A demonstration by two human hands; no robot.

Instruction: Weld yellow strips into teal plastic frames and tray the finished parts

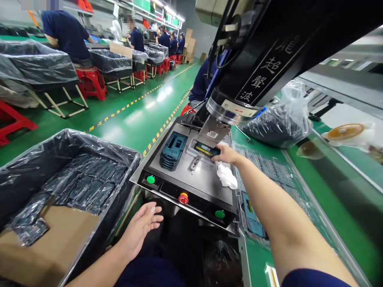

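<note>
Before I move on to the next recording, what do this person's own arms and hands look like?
Both the left hand and right hand are ungloved, and both forearms are bare, with no watch or bracelet visible. A plain navy sleeve ends on the right arm; the left sleeve is not in view.

Dark panel [207, 148] with a yellow strip [203, 151], teal stacked panels [172, 149], green floor [130, 133] (yellow-black dashed lines [163, 129])

At ten o'clock, a seated person [67, 34] on a red stool [91, 81]; at eleven, a white fan [116, 28]; at twelve, stacked cardboard boxes [190, 44]; at three, a blurred amber round item [345, 130]
</note>
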